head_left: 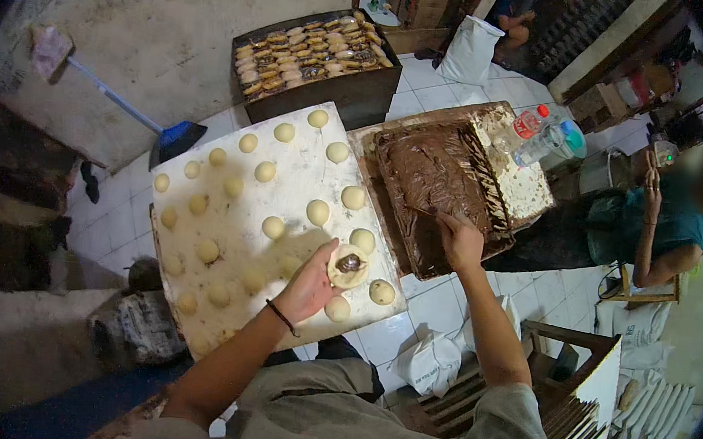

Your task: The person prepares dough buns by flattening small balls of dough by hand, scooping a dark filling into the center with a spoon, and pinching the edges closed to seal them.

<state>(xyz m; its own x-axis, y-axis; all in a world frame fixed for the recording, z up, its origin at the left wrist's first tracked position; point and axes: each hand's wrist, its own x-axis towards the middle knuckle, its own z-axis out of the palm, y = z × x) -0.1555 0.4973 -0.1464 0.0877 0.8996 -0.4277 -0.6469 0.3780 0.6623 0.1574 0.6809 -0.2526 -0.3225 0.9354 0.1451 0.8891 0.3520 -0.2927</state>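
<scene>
My left hand (309,287) is closed around the edge of a flattened round of pale dough (349,267), with a dab of dark brown filling (351,263) in its middle. It is above the near right part of a floured board (301,168), where several dough balls (317,212) sit spaced apart. To the right, my right hand (461,242) is over the near part of a wide tray of brown paste (434,172). Its fingers are pinched together, apparently on a thin tool whose shape I cannot make out against the paste.
Behind the board stands a dark metal box (312,101) full of browned pastries. Plastic bottles (530,122) stand beyond the paste. A brush (178,135) leans at left. A person in a teal top (678,209) is at right; another person (512,23) sits far back. White sacks (431,363) lie below.
</scene>
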